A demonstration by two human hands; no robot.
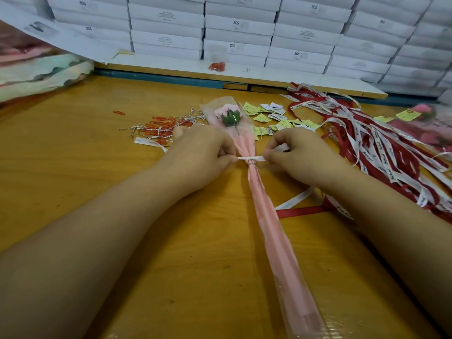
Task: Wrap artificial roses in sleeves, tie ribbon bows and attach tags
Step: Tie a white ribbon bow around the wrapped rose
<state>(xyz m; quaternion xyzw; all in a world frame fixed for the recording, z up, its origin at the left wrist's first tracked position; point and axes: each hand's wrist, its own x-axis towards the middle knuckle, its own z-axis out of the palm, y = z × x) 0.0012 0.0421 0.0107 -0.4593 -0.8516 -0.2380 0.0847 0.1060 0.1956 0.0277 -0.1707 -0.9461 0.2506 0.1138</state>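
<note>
Forearms enter from the bottom edge and are laid over the wooden table [146,228]. Beyond the hands, white boxes [239,25] are stacked wall to wall; "SGS" is printed on several, the smaller label text can't be read. Right of the right hand, a ribbon pile [381,148] of red and white strips is spread out; script is printed on the white ones, not legible.

Between the hands, the wrapped rose [269,228] is laid flat in its pink and clear sleeve, with the bloom end beyond the hands and the tail toward the camera. The left hand [200,152] and right hand [300,155] are held apart, one each side of the sleeve. One end of the white ribbon [250,158] is pinched by each, and the ribbon is pulled taut round the gathered neck.

Yellow-green tags [263,117] are scattered beyond the right hand, print too small to read. Red paper clips [159,127] and silver twist ties [193,115] are heaped beyond the left hand.
</note>
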